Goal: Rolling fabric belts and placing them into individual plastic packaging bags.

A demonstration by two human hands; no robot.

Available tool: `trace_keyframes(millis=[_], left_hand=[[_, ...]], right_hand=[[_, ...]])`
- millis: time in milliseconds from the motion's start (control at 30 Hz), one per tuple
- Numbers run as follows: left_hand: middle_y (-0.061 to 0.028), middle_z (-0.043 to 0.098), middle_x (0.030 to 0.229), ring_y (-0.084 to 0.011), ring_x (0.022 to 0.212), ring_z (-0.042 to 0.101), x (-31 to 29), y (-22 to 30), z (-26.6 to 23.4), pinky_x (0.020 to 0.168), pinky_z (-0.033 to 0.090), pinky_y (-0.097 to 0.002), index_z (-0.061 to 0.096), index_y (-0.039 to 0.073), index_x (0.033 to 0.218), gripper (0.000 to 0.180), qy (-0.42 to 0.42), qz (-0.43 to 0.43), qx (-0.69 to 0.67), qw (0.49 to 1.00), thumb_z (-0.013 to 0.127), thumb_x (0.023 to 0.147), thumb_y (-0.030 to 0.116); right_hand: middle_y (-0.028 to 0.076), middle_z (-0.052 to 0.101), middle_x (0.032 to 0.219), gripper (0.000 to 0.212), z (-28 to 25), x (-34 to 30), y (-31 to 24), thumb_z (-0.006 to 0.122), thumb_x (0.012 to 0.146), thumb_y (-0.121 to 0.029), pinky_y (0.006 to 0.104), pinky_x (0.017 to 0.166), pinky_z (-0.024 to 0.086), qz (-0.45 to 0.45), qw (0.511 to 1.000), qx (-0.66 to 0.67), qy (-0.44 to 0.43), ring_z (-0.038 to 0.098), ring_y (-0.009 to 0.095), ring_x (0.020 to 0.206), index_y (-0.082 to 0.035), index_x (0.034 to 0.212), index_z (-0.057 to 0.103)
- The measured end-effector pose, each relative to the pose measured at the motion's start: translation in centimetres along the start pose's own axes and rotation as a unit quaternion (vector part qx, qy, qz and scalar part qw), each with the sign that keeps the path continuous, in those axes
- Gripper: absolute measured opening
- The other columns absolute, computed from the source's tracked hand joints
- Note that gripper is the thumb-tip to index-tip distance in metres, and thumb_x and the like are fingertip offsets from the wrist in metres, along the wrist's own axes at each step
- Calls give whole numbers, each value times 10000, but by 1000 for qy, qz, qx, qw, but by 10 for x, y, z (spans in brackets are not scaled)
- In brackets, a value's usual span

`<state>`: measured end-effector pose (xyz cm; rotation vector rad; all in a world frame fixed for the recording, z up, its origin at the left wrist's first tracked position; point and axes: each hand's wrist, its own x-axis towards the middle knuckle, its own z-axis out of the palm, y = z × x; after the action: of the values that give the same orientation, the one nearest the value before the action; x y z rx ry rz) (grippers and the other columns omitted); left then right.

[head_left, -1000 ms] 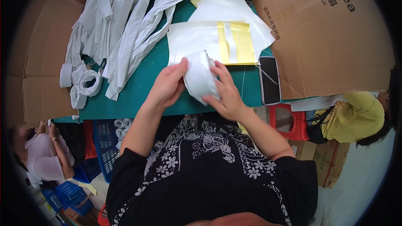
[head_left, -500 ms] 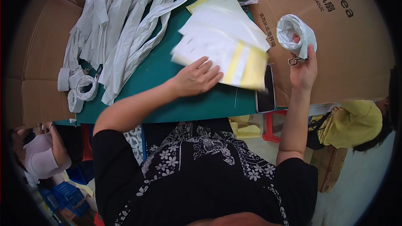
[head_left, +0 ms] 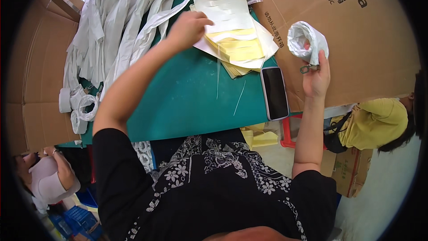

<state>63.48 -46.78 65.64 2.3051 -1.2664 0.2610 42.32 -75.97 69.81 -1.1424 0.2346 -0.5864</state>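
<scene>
My right hand (head_left: 316,78) holds up a coiled roll of crinkled white strip (head_left: 317,40), with fingertips inside the coil and the thumb outside. A small metal ring or clasp (head_left: 305,69) hangs under the roll by my fingers. At the left edge of a stack of white and yellow sheets (head_left: 225,13) is my left hand (head_left: 189,29), fingers curled together over the top white sheet. What sits between those fingers, if anything, is hidden. Yellow bands show on the sheets' near part, which lies fanned and slightly curled.
Long white strips (head_left: 111,27) heap on the green table (head_left: 178,102) at the left, with small white rolls (head_left: 84,107) nearby. A phone (head_left: 275,93) lies beside a large cardboard box (head_left: 356,53). Loose threads lie near the sheets. Other people sit at both sides.
My left hand has moved up and left, and the sheets lifted and blurred before now lie fanned on the table. My right hand still holds the white roll.
</scene>
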Motion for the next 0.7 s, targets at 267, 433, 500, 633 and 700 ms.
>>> trace_keyframes(millis=[267, 433, 500, 633, 700], left_hand=[[-169, 631, 906, -312, 858, 606, 47, 46, 64, 758, 489, -387, 639, 31, 904, 201, -116, -100, 50, 987, 616, 715, 96], [-181, 637, 837, -325, 797, 620, 52, 26, 83, 723, 494, -383, 627, 6, 905, 244, -120, -93, 52, 987, 641, 671, 71], [-151, 639, 811, -280, 768, 621, 55, 26, 70, 700, 494, -359, 626, 0, 917, 249, -148, -109, -11, 983, 651, 680, 75], [-51, 624, 777, -131, 707, 572, 55, 10, 30, 656, 469, -277, 628, -10, 945, 238, -287, -190, -288, 894, 664, 720, 61], [-15, 580, 784, -91, 726, 522, 43, -12, 13, 676, 439, -245, 608, -4, 910, 166, -243, -191, -472, 826, 658, 772, 73]], right_hand=[[79, 567, 1167, 375, 48, 4, 42, 416, 952, -292, 351, 819, 491, 39, 989, 144, -1, 573, 203, 989, -50, 1233, 472], [69, 541, 1192, 393, 74, -8, 90, 425, 951, -329, 415, 835, 476, 49, 982, 172, 57, 540, 215, 1051, -88, 1261, 444], [53, 530, 1200, 359, 70, -8, 119, 431, 957, -294, 396, 821, 473, 56, 983, 159, 66, 538, 194, 1045, -99, 1258, 439], [43, 549, 1162, 328, 66, -15, 148, 453, 957, -212, 298, 840, 453, 38, 984, 159, 67, 541, 162, 1022, -77, 1255, 432], [49, 545, 1161, 328, 62, -15, 153, 467, 953, -200, 268, 848, 440, 27, 999, 31, 12, 531, 142, 1031, -61, 1248, 434]])
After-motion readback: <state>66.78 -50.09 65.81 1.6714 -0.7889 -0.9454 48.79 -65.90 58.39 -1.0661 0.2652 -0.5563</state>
